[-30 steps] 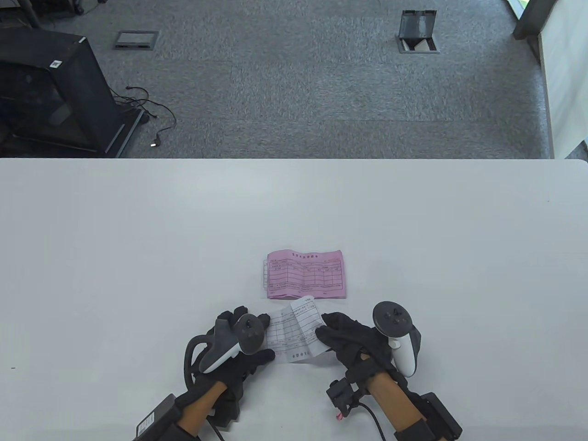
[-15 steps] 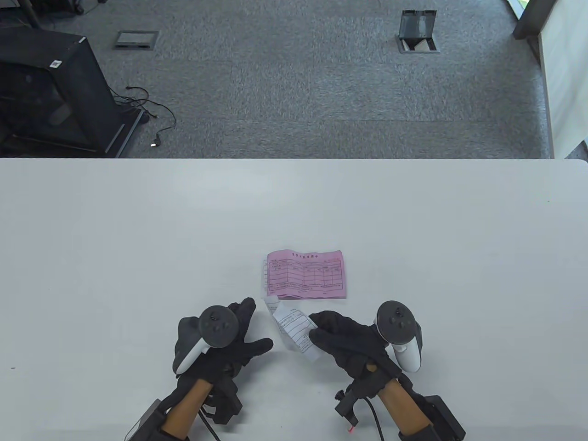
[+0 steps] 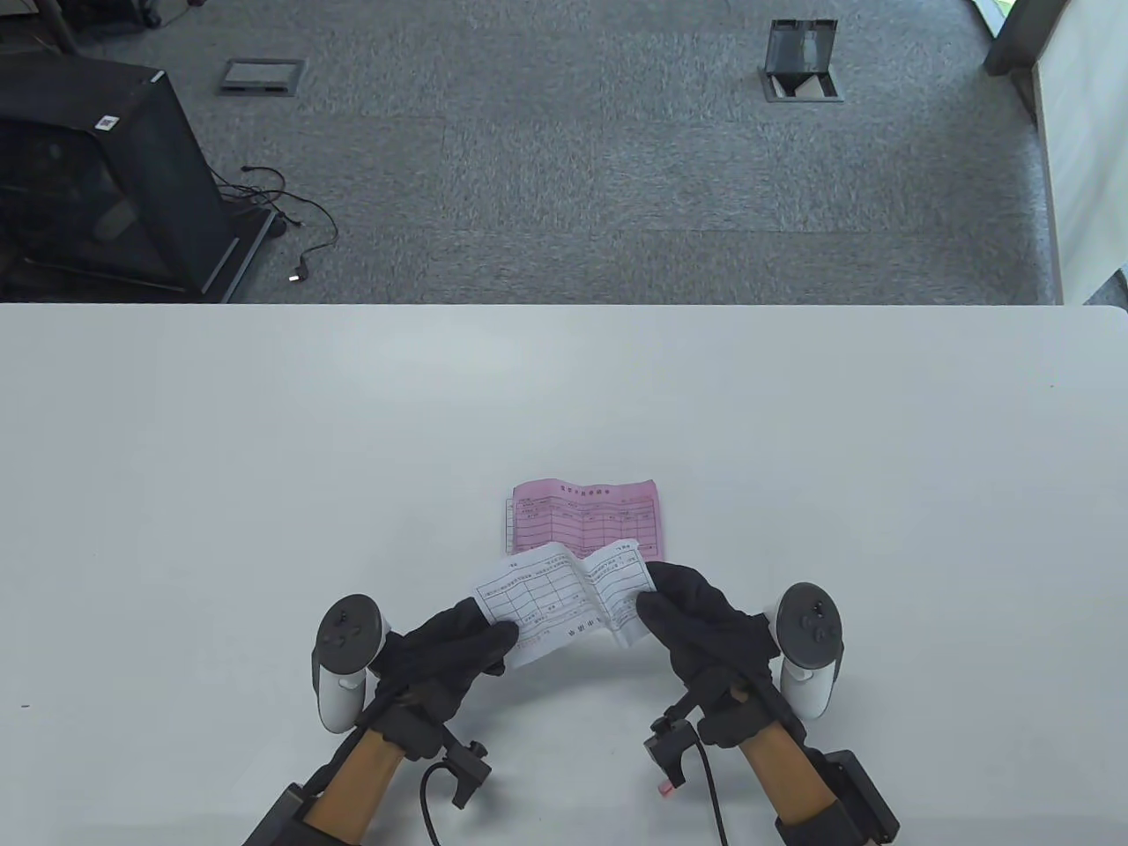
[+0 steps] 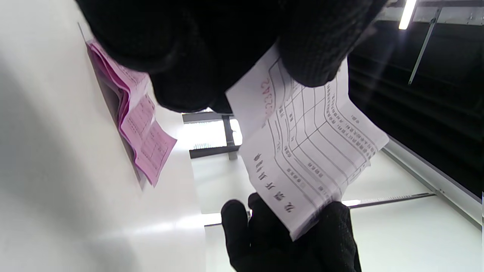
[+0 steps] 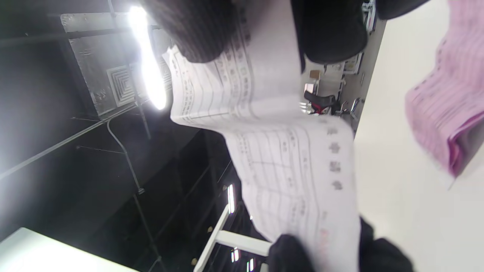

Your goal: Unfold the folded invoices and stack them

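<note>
Table view: thin white printed paper invoice [image 3: 564, 599] held above white table [image 3: 264, 458], left hand [image 3: 445, 652] pinching left edge, right hand [image 3: 701, 621] pinching right edge; pink invoice stack [image 3: 586, 520] lies just behind.

Left wrist view: sheet [image 4: 302, 151] light, floppy, centre crease remaining.

Right wrist view: paper [image 5: 287, 158] sags between grips; likely tears easily, so hold opposite edges, pull gently.

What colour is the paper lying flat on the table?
Pink, printed with a dark grid: the pink invoice. The table view shows it best.
</note>
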Action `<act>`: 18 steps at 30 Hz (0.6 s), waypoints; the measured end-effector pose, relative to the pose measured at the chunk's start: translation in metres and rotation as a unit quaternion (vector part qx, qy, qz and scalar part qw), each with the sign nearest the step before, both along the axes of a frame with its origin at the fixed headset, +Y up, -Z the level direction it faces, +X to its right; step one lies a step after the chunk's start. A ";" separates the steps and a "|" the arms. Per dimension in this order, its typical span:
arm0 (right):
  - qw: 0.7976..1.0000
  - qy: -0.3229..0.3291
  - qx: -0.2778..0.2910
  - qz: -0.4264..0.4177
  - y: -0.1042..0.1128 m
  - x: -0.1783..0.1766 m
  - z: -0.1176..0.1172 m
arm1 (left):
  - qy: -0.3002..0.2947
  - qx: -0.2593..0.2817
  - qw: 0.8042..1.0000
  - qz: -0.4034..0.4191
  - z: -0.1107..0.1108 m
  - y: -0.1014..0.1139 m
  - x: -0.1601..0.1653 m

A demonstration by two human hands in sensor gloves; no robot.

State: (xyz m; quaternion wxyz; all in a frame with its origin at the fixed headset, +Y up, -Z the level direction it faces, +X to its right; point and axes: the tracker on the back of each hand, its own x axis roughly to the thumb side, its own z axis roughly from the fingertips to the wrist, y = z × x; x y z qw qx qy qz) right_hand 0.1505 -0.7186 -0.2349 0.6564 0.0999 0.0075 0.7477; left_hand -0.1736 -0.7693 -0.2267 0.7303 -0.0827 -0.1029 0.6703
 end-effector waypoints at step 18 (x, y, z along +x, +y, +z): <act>0.959 -0.095 -0.043 0.263 -0.023 0.006 -0.018 | 0.138 0.008 0.959 -0.246 -0.016 0.007 -0.003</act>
